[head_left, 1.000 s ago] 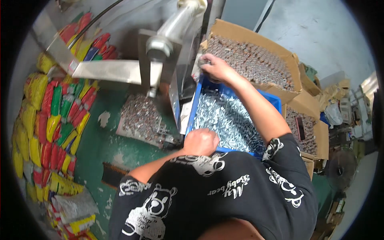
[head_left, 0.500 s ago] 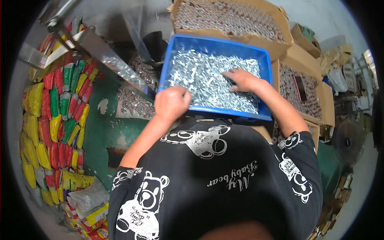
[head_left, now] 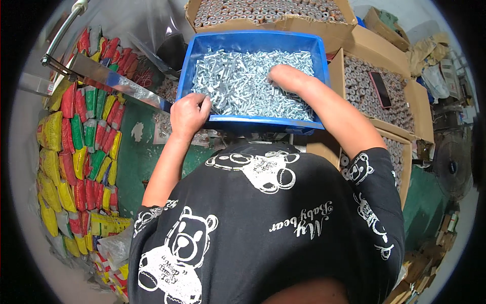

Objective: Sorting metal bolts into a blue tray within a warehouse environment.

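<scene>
A blue plastic bin (head_left: 253, 123) in front of me holds a thick layer of small silvery screws (head_left: 243, 86). My right hand (head_left: 284, 78) is down among the screws in the right half of the bin, its fingers curled under and mostly hidden. At the bin's near left corner, my left hand (head_left: 190, 114) is closed like a fist, thumb on the side toward the bin. Its curled fingers hide what they hold, if anything.
Cardboard boxes of small coppery-grey ringed parts stand behind the bin (head_left: 268, 12) and to its right (head_left: 354, 76). A phone (head_left: 379, 90) lies on the right box's parts. A metal bar (head_left: 119, 83) slants in at left, before stacked coloured bags (head_left: 76, 152). A fan (head_left: 452, 164) stands far right.
My right hand's fingers, spread over the screws before, are now curled down into them. My left hand remains closed at the bin's near left corner. The whole view has shifted.
</scene>
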Demonstrator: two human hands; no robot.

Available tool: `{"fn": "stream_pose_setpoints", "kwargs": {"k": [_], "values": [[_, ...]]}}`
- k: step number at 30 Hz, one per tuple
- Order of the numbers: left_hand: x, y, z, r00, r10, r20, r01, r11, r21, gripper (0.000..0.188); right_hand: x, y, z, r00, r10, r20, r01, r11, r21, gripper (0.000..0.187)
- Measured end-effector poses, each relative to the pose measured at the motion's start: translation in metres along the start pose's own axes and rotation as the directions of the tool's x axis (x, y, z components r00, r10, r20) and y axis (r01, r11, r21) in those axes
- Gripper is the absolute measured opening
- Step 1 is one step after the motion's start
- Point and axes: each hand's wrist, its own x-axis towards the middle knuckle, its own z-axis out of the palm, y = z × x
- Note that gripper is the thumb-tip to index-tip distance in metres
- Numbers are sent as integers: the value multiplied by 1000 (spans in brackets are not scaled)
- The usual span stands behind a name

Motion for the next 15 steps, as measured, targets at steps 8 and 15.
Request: {"fn": "stream_pose_setpoints", "kwargs": {"k": [8, 15], "values": [[0, -4, 1, 999, 8, -31, -9, 999, -34, 25, -10, -14, -46, 947, 306, -91, -135, 643, 754, 17], [-2, -10, -2, 1000, 24, -2, -24, 999, -38, 22, 51, -10, -27, 927, 362, 97, -250, 404, 880, 17]]}}
